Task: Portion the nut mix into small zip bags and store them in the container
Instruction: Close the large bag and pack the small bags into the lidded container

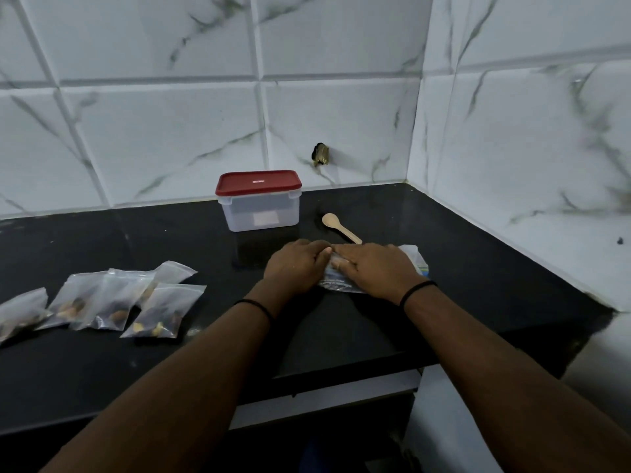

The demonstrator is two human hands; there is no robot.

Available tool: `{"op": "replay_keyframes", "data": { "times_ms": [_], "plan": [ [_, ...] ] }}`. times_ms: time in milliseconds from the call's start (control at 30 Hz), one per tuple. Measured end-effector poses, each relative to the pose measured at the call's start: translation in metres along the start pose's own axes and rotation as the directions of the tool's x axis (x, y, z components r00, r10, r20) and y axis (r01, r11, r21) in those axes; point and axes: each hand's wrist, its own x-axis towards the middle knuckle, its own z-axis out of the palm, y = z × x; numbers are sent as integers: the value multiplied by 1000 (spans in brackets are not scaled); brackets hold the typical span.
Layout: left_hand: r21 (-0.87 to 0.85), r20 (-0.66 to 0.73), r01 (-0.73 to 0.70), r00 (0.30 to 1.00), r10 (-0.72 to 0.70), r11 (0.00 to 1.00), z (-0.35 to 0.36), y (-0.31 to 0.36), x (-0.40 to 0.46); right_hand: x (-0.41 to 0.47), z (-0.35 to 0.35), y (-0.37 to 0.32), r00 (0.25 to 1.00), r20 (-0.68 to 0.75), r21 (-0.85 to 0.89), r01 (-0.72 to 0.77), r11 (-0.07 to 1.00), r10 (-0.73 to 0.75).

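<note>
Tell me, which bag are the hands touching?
The bag under both hands, right of the filled bags, which lie untouched at the counter's left.

Dim, soft overhead light; wide-angle bending and blur at edges.
</note>
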Motion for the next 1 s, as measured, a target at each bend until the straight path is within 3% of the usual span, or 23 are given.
{"op": "replay_keyframes", "data": {
  "times_ms": [233, 400, 567, 700, 867, 1000],
  "plan": [
    [-34, -32, -81, 996, 80, 996, 19, 30, 28, -3, 1, 46, 994, -43, -46, -103, 994, 101],
    [-54, -75, -16, 997, 12, 998, 3, 13, 10, 4, -12, 33, 994, -71, -102, -89, 991, 82],
    [19, -217, 69, 974, -63, 997, -31, -32, -29, 24, -14, -40, 948, -310, 223, -6, 975, 77],
    [195, -173, 222, 967, -189, 955, -45, -79, -61, 43, 4, -117, 978, -200, 368, 127, 921, -55],
    [250, -143, 336, 940, -309, 908, -56, -125, -74, 69, 31, -163, 994, -101, 412, 86, 907, -49],
    [238, -241, 423, 898, -368, 874, -64, -128, -61, 91, 28, -160, 951, -286, 449, 24, 893, 118]
  ]
}}
